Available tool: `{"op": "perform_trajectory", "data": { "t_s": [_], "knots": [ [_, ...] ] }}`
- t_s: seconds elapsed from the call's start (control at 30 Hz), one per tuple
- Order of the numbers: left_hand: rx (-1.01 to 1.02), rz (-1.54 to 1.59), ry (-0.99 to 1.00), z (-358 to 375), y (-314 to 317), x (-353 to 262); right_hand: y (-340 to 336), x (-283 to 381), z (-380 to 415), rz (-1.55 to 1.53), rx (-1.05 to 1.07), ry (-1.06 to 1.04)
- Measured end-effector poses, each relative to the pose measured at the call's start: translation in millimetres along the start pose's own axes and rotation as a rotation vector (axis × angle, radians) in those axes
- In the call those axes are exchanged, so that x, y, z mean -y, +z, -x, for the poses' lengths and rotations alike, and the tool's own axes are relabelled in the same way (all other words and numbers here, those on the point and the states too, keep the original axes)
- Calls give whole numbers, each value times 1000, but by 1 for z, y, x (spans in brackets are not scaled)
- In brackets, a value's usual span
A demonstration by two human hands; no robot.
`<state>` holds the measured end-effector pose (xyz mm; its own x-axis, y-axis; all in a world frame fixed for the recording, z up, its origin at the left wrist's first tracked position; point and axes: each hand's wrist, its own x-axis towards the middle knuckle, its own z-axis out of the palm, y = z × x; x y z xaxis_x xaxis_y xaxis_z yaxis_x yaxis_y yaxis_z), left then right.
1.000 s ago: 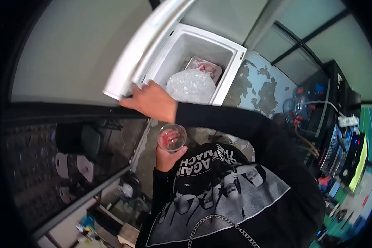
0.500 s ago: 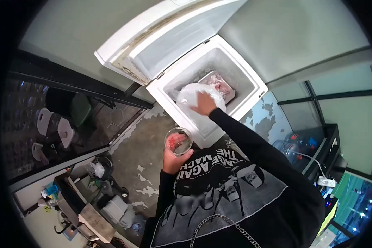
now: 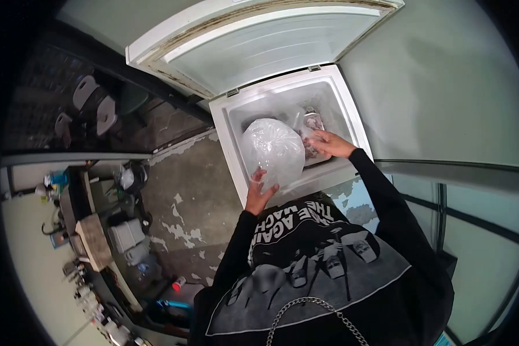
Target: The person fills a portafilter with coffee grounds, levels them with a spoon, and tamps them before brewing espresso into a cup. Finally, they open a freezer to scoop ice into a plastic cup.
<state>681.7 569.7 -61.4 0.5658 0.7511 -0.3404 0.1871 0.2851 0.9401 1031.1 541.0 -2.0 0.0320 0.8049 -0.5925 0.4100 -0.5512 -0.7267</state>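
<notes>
A chest freezer (image 3: 360, 135) stands with its lid (image 3: 265, 49) raised. In its left part rests a bulging clear plastic bag (image 3: 274, 147) with whitish contents that look like ice. My left hand (image 3: 259, 195) is at the near side of the bag, fingers curled round a clear drinking glass that barely shows against the plastic. My right hand (image 3: 332, 144) reaches over the freezer from the right, its fingers pinched on the loose clear plastic at the bag's right side. Behind those fingers sits a metal tray (image 3: 314, 122) of frosted, reddish-white food, partly hidden.
To the left, a worn concrete floor (image 3: 179, 184) has peeling patches. A cluttered counter with a wooden board (image 3: 94, 242) runs along the far left. White chairs (image 3: 105, 115) stand behind the glass at upper left. A pale wall (image 3: 432, 109) borders the freezer on the right.
My right hand has moved right, off the top of the bag to its side plastic. My left hand with the glass has come forward against the bag. The view has turned.
</notes>
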Motion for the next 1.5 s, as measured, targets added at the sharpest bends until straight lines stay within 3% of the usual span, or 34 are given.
{"op": "perform_trajectory", "data": {
  "t_s": [0.03,0.07,0.1,0.17,0.23,0.27,0.3,0.33,0.37,0.43,0.5,0.57,0.63,0.77,0.8,0.83,0.87,0.93,0.97,1.0,1.03,1.1,1.13,1.17,1.2,1.23,1.3,1.43,1.5],
  "knots": [
    [-127,-158,16,-8,9,16,1,-19,1,-167,35,-180],
    [-123,-133,27,-17,15,28,4,-37,-5,-335,68,-358],
    [-146,-137,29,-27,19,28,15,-53,-19,-331,86,-373],
    [-93,-694,-103,-44,25,26,43,-82,-49,-21,-93,-431],
    [-180,-668,-54,-52,30,42,76,-61,-65,-125,-197,-170],
    [-146,-712,-94,-54,33,41,90,-56,-72,45,-362,-267],
    [-117,-760,-130,-59,30,40,102,-45,-75,286,-469,-229],
    [-104,-806,-156,-68,23,54,116,-58,-90,434,-502,-327],
    [-153,-723,-209,-61,22,48,125,-70,-106,582,-539,-433],
    [-169,-494,-389,-53,21,43,129,-53,-92,439,-482,-424],
    [-353,-452,-342,-44,23,44,144,-84,-134,428,-428,-347],
    [-561,-149,-137,-27,26,36,120,-67,-121,443,-388,-361],
    [-668,215,-57,-7,15,45,100,-70,-120,376,-512,-357],
    [-790,321,55,37,3,51,65,-100,-72,305,-404,-166],
    [-827,329,55,42,3,47,70,-113,-67,328,-555,-321],
    [-794,340,27,48,4,41,72,-125,-59,359,-701,-477],
    [-754,319,79,53,3,29,68,-123,-47,370,-713,-439],
    [-696,301,134,47,6,-5,43,-78,-19,254,-489,-463],
    [-503,255,172,43,8,-26,30,-59,-5,258,-501,-450],
    [-311,213,209,38,10,-45,16,-40,12,167,-370,-401],
    [-295,222,207,29,14,-67,-1,-20,30,76,-241,-351],
    [229,-525,5,-2,23,-100,-41,26,65,234,71,-185],
    [251,-523,10,-25,28,-95,-49,36,68,335,156,-140],
    [459,-714,-89,-53,33,-83,-54,42,66,430,238,-95],
    [670,-910,-188,-65,36,-82,-51,40,51,644,299,-277],
    [698,-919,-178,-63,32,-77,-37,35,39,806,268,-304],
    [527,-1497,-263,-53,24,-80,-6,48,21,965,299,-303],
    [615,-1444,-256,-40,-19,-91,68,63,-11,943,185,-361],
    [604,-1429,-182,-27,-27,-104,96,28,-61,992,-139,-356]
  ]
}}
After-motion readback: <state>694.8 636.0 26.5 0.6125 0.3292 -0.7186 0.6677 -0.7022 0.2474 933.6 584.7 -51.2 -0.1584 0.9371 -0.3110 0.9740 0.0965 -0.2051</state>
